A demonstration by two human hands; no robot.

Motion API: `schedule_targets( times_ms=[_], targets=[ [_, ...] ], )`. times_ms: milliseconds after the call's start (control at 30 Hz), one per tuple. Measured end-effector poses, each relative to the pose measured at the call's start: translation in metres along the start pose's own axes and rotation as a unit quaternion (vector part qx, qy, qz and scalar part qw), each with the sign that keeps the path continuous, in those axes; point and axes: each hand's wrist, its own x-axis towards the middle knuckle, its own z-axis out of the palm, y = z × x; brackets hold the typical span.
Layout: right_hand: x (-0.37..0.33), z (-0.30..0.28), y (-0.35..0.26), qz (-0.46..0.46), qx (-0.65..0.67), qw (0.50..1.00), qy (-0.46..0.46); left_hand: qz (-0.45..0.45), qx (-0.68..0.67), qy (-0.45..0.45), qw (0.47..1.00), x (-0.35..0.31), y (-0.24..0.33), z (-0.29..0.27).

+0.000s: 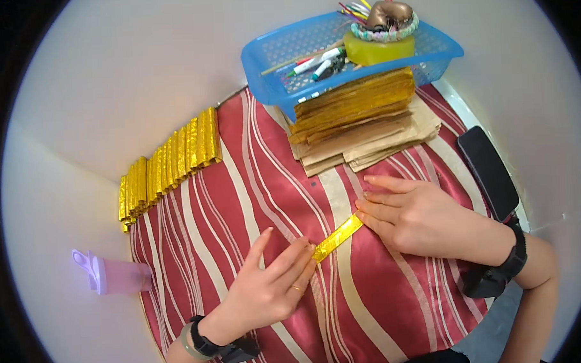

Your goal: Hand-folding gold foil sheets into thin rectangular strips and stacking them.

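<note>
A narrow, shiny gold foil strip (337, 240) lies slantwise on the red, striped cloth (397, 306), between my two hands. My left hand (269, 290) pinches its lower left end, with the index finger raised away from it. At the upper right end, the fingertips of my right hand (414, 219) press on the strip, the forefinger stretched out past it. Folded gold foil strips of the same kind (174, 158) stand in a long row along the far left edge of the cloth.
At the back, a blue basket (268, 96) holds pens, sticks and a yellow round container (379, 52). Stacked gold foil sheets (358, 105) and brown paper (391, 143) lie before it. A black phone (488, 171) rests at right, a purple cup (118, 275) at left. Pale walls surround the cloth.
</note>
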Motion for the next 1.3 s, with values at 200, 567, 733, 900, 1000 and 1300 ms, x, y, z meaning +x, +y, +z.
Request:
schedule_targets(
  times_ms=[200,567,733,900,1000,1300],
  targets=[
    [0.0,0.005,0.006,-0.05,-0.022,0.998,0.011,-0.012,-0.019,0.081,0.996,0.036,0.003,0.016],
    [0.004,0.003,0.013,0.124,0.26,0.955,0.075,-0.171,-0.209,0.153,0.951,0.046,-0.007,0.028],
    [0.008,-0.006,-0.003,0.132,0.376,0.917,-0.019,-0.156,-0.324,0.071,0.93,0.047,-0.003,0.015],
    [0.014,-0.017,-0.005,0.221,0.52,0.824,-0.038,-0.19,-0.461,0.044,0.865,0.043,-0.002,0.014],
    [0.009,-0.015,-0.005,0.26,0.569,0.779,-0.042,-0.22,-0.52,0.009,0.825,0.047,-0.002,0.007],
    [0.006,-0.02,-0.003,0.219,0.566,0.792,-0.07,-0.239,-0.552,-0.016,0.799,0.044,0.002,0.001]
  ],
)
